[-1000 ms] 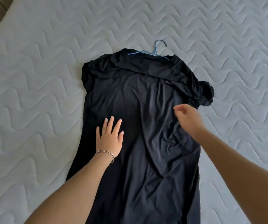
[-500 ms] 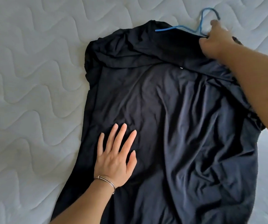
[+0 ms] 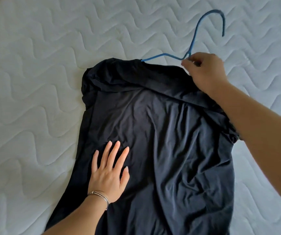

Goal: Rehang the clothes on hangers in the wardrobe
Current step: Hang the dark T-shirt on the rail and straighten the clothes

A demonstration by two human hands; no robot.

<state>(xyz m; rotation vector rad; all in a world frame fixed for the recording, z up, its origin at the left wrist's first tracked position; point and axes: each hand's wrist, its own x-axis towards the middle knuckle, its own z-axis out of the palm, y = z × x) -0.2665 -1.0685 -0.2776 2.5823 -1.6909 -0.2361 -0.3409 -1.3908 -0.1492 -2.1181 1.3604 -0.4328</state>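
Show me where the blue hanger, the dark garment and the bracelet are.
blue hanger [image 3: 194, 37]: head view, hook stem
dark garment [image 3: 153, 124]: head view, middle panel
bracelet [image 3: 102, 196]: head view, band at wrist

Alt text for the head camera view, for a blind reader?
A right hand pinches a blue hanger at its neck, partly tucked inside a black garment spread on a white quilted mattress. The left hand lies flat on the fabric.

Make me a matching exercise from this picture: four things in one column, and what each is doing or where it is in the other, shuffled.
1 left hand
2 right hand
3 hanger
4 bracelet

A blue, one end inside the dark garment
B lying flat on the garment
C round the left wrist
D pinching the hanger below its hook

Pairs: 1-B, 2-D, 3-A, 4-C
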